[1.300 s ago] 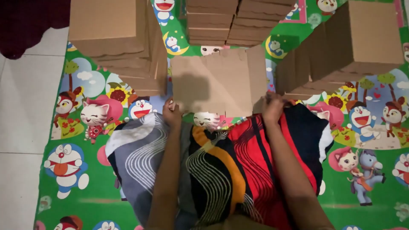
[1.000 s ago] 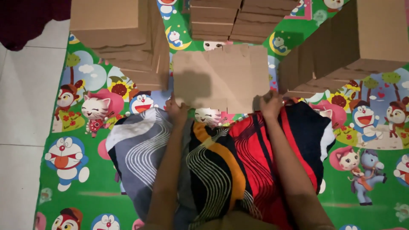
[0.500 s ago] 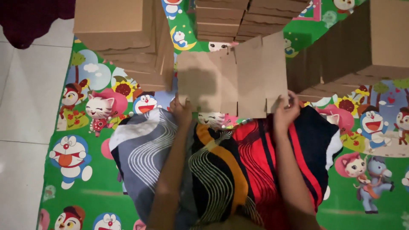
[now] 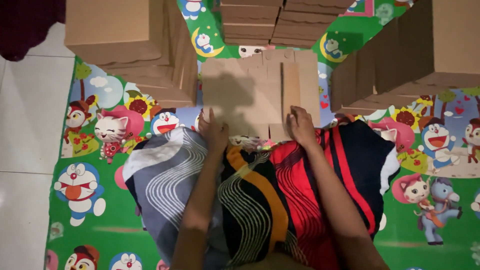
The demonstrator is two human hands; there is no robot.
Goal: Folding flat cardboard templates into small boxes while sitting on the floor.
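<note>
**Cardboard blank under both hands, half folded on the mat**

Cardboard lay flat in front of us: a die-cut box blank on the cartoon-print floor mat, between the left stack of flat cartons and the right stack, with a third pile towards the mat's far edge. Our left hand pressed on the blank's near edge, fingers spread and not closed round anything. Our right hand rested at the near end of a panel that stood partly raised; whether the fingers pinched that panel or only pushed it, we could not tell.

We judged the blank light and stiff across its panels, yet ready to bend along its scored creases, with edges that could crumple. The near edge and the flap beside a crease seemed the best places to hold.

Our patterned skirt covered the blank's nearest strip. All three stacks were cut off by the frame, and the blank's slots were blurred.
</note>
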